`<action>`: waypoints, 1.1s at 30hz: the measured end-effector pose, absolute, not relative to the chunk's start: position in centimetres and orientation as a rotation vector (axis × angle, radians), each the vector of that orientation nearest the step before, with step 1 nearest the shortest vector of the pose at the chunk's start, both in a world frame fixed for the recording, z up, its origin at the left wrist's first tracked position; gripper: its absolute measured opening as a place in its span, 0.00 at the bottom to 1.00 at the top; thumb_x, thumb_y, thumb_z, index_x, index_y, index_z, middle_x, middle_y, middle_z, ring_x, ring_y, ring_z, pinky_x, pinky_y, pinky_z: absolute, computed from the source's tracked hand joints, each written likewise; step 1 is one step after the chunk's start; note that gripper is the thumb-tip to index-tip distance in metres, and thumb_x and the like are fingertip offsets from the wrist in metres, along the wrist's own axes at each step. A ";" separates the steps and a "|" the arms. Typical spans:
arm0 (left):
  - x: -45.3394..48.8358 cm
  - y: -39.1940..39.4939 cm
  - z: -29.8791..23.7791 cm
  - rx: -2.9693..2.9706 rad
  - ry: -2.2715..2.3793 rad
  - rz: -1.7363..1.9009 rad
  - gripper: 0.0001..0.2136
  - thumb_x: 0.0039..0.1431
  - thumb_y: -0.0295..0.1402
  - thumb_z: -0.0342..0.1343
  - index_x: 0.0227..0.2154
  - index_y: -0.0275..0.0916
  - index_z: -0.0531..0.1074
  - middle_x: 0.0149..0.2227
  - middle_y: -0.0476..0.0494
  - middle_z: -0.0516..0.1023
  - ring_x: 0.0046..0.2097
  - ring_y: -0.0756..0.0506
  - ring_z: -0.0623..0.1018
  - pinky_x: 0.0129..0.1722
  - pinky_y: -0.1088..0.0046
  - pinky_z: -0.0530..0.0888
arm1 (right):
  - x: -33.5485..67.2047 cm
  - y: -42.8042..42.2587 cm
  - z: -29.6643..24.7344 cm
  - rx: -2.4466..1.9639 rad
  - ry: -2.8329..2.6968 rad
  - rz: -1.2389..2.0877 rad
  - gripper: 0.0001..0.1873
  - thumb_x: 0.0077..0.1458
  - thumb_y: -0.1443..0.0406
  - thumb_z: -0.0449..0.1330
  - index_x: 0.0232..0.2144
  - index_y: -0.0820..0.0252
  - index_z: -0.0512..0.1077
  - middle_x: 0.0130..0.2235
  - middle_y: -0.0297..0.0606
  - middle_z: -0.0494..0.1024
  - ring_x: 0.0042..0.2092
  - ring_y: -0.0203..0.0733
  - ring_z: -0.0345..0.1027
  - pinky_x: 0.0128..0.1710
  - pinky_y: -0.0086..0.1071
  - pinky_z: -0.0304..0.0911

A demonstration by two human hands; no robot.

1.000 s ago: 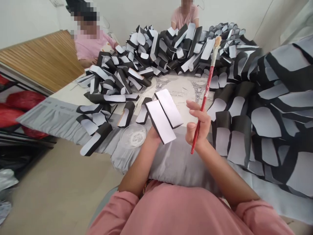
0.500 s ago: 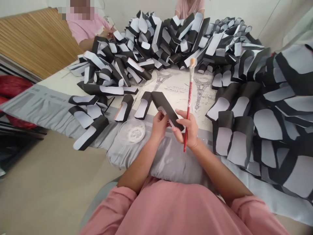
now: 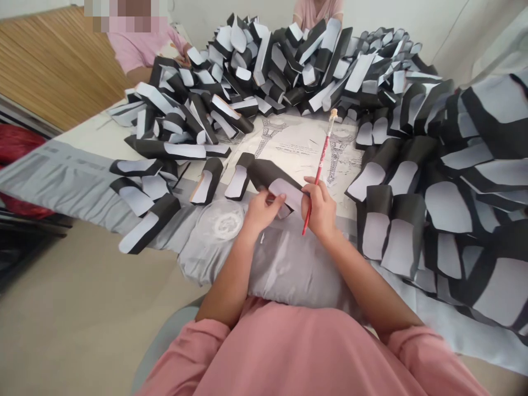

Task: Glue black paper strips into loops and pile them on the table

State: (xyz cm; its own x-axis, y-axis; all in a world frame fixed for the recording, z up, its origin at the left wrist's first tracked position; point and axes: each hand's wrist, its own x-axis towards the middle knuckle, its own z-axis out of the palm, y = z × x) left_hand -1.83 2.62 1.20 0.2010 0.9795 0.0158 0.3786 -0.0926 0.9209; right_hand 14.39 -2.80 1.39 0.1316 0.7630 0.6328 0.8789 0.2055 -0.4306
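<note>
Pale floor (image 3: 82, 308) fills the lower left, with a slatted wooden panel (image 3: 49, 60) at ten o'clock and something red (image 3: 16, 146) at the left edge; a table under a grey cloth (image 3: 61, 170) runs across the middle; a co-worker in a pink top (image 3: 140, 52) sits at its far left side, at eleven o'clock

Near that edge lies a loose row of black-and-white pieces (image 3: 148, 228), set out singly; just right of them a clear round dish (image 3: 225, 224) with white paste rests on the cloth, at about nine o'clock from the left hand (image 3: 258, 212); that hand is curled on the near end of the folded card piece (image 3: 274, 179), thumb laid on its white flap, the other fingers hidden beneath; the piece runs away from the hands towards eleven o'clock, its far end low over a printed sheet with tower drawings (image 3: 297, 146)

The right hand (image 3: 322, 212) meets the same piece from three o'clock, fingertips touching the flap, while its fingers are closed round the red handle of a brush (image 3: 317, 176); the bristle end points up to twelve o'clock, clear of the piece

By the look of it the work is well on: a big heap (image 3: 268, 66) of like pieces covers the far table at twelve o'clock, where a second person (image 3: 317, 11) sits, and another heap (image 3: 454, 181) fills the right side from one to four o'clock; the one in hand seems at its closing fold; no stack of unfolded blanks shows, so what is left cannot be told
</note>
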 end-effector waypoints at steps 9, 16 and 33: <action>-2.0 -0.7 1.6 2.254 1.451 0.448 0.09 0.57 0.40 0.62 0.38 0.42 0.75 0.49 0.40 0.78 0.55 0.35 0.74 0.50 0.58 0.74 | 16.0 -2.6 3.1 -2.045 -1.700 0.025 0.18 0.56 0.73 0.47 0.47 0.60 0.67 0.48 0.46 0.73 0.29 0.37 0.63 0.26 0.31 0.47; -2.8 -1.1 0.8 2.181 1.267 0.652 0.03 0.60 0.28 0.51 0.31 0.41 0.68 0.45 0.42 0.77 0.48 0.44 0.77 0.42 0.69 0.77 | 15.9 -2.6 3.7 -2.155 -1.803 0.076 0.19 0.59 0.75 0.47 0.49 0.62 0.67 0.49 0.49 0.73 0.36 0.43 0.68 0.28 0.33 0.49; -2.7 -2.2 1.3 2.429 1.252 0.717 0.02 0.63 0.32 0.55 0.37 0.40 0.70 0.56 0.36 0.73 0.60 0.38 0.71 0.59 0.59 0.71 | 16.5 -2.2 3.3 -1.954 -1.605 0.088 0.15 0.58 0.71 0.47 0.47 0.59 0.63 0.47 0.44 0.70 0.28 0.36 0.59 0.27 0.32 0.49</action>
State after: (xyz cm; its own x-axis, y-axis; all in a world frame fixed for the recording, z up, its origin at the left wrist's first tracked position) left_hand -2.73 -2.19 1.29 0.4914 0.8220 0.2878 0.6640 -0.5674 0.4871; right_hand 16.48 -2.20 3.31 0.2662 0.9109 0.3154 0.8712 -0.0873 -0.4832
